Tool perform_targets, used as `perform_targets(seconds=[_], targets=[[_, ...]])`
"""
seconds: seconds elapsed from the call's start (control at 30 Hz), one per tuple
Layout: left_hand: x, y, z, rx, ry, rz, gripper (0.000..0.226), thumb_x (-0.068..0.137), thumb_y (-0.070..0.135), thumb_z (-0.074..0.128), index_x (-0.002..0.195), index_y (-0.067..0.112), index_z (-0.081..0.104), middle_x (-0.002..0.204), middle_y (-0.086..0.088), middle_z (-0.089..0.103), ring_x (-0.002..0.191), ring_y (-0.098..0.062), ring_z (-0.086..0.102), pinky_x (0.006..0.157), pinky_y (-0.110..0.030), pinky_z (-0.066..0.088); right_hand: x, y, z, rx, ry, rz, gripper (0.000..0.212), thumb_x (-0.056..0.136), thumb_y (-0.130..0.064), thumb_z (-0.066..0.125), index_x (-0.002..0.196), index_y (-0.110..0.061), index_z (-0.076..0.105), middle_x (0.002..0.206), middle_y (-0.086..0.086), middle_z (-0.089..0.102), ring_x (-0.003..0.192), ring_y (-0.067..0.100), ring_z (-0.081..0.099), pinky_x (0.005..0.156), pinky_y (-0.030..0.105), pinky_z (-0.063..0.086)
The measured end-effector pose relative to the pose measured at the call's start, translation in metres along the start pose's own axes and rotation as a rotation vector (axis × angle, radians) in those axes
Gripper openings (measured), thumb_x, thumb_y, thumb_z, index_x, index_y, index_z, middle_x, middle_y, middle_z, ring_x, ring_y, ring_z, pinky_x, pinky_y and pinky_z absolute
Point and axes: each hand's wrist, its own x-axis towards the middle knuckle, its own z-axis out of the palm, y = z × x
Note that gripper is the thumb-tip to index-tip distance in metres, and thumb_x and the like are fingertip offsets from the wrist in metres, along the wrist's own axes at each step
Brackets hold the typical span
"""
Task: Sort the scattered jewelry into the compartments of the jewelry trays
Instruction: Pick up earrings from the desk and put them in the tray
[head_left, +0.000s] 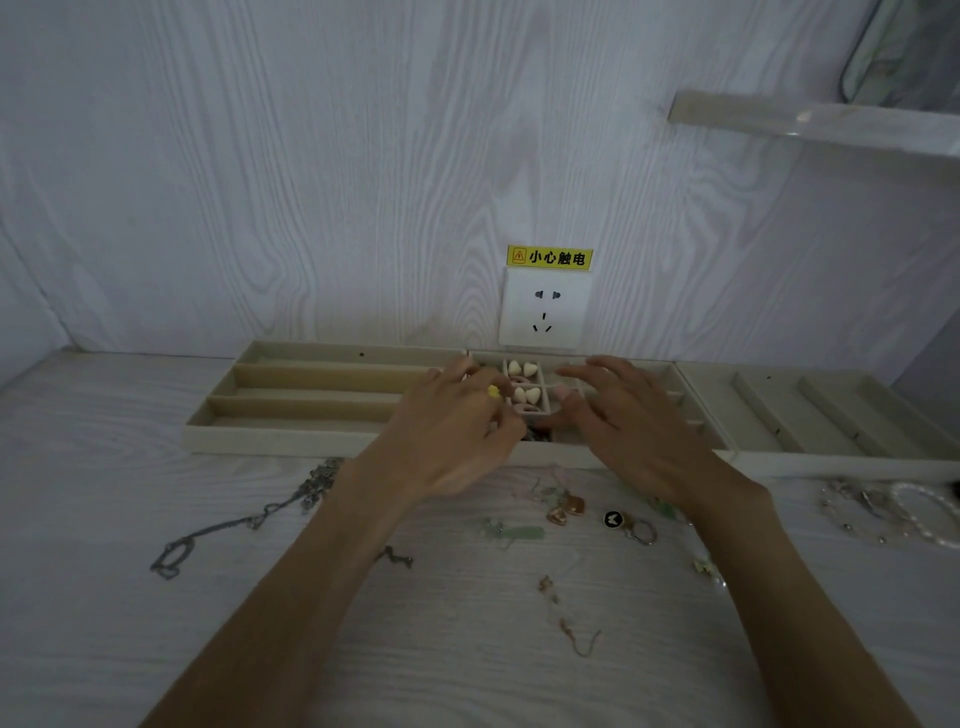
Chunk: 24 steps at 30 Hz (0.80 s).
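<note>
Three beige jewelry trays line the wall. The left tray (311, 387) has long slots. In the middle tray (545, 452), small compartments hold white heart-shaped pieces (522, 369) and pink rings. My left hand (457, 431) hovers over the small compartments, its curled fingers pinching a small yellow piece (493, 391). My right hand (618, 415) is spread over the same tray with straight fingers and holds nothing. Loose on the table lie a silver chain (244, 522), amber earrings (566, 509), a green pendant (519, 533), a black round charm (613, 518) and a ring (642, 533).
The right tray (831, 415) has slanted long slots. A pearl bracelet (922, 514) and small beads lie in front of it. A hook earring (579, 636) lies near the table's front. A wall socket (543, 309) sits behind the trays, and a shelf (810, 119) juts out at the upper right.
</note>
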Motion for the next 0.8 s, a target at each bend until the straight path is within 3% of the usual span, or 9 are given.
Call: perform_targets(seconds=[0.13,0.23,0.33,0.47,0.6,0.7,0.8], targets=[[-0.0004,0.0001,0.0005,-0.001,-0.011,-0.001,0.039,0.096,0.032,0.033,0.105,0.018,0.068,0.133,0.01,0.047,0.121,-0.011,0.032,0.091,-0.029,0.029,0.0006,-0.0005,-0.0046,0.151,0.125,-0.033,0.061,0.094,-0.052,0.017,0.109,-0.025,0.069,0.125,-0.018,0.052,0.123,0.002,0.035,0.109,0.035,0.025],[-0.0004,-0.0007,0.0002,-0.004,-0.025,0.003,0.038,0.095,0.032,0.033,0.106,0.023,0.068,0.132,0.01,0.047,0.12,-0.011,0.032,0.092,-0.029,0.03,-0.0008,-0.006,-0.0033,0.079,0.017,0.014,0.052,0.099,-0.046,0.022,0.121,-0.02,0.062,0.128,-0.017,0.048,0.128,0.004,0.031,0.111,0.031,0.017],[0.0009,-0.0014,-0.0006,-0.007,-0.033,0.002,0.038,0.096,0.032,0.032,0.113,0.031,0.066,0.132,0.011,0.046,0.121,-0.011,0.031,0.093,-0.03,0.03,-0.0036,-0.008,-0.0046,0.04,-0.008,0.034,0.045,0.101,-0.036,0.025,0.128,-0.018,0.055,0.137,-0.008,0.048,0.13,0.007,0.029,0.105,0.025,0.015],[0.0011,-0.0017,-0.0007,-0.036,-0.004,0.006,0.051,0.089,0.04,0.022,0.118,0.036,0.064,0.13,0.013,0.047,0.12,-0.01,0.032,0.096,-0.03,0.031,-0.0031,-0.0076,-0.0048,0.016,-0.023,0.03,0.045,0.101,-0.036,0.024,0.125,-0.02,0.059,0.137,-0.006,0.05,0.13,0.009,0.031,0.105,0.028,0.016],[0.0014,-0.0035,0.0007,-0.031,0.032,0.026,0.052,0.087,0.039,0.022,0.116,0.036,0.065,0.129,0.015,0.047,0.119,-0.009,0.032,0.095,-0.028,0.031,-0.0031,-0.0063,-0.0046,0.089,0.093,-0.016,0.051,0.1,-0.039,0.024,0.108,-0.02,0.07,0.126,-0.007,0.056,0.122,0.009,0.038,0.103,0.027,0.02],[0.0024,-0.0055,0.0024,-0.014,0.023,0.027,0.052,0.087,0.039,0.021,0.107,0.031,0.069,0.13,0.015,0.047,0.118,-0.009,0.032,0.093,-0.028,0.031,-0.0033,-0.0061,-0.0051,0.067,0.061,0.002,0.049,0.101,-0.038,0.025,0.111,-0.018,0.068,0.126,-0.009,0.054,0.125,0.01,0.037,0.106,0.03,0.02],[0.0026,-0.0083,0.0047,-0.005,0.005,0.015,0.047,0.093,0.037,0.024,0.101,0.028,0.07,0.131,0.015,0.046,0.119,-0.008,0.031,0.094,-0.028,0.032,-0.0047,-0.0059,-0.0041,0.055,0.017,0.015,0.045,0.102,-0.034,0.026,0.118,-0.016,0.064,0.127,-0.008,0.052,0.125,0.01,0.035,0.101,0.023,0.017]])
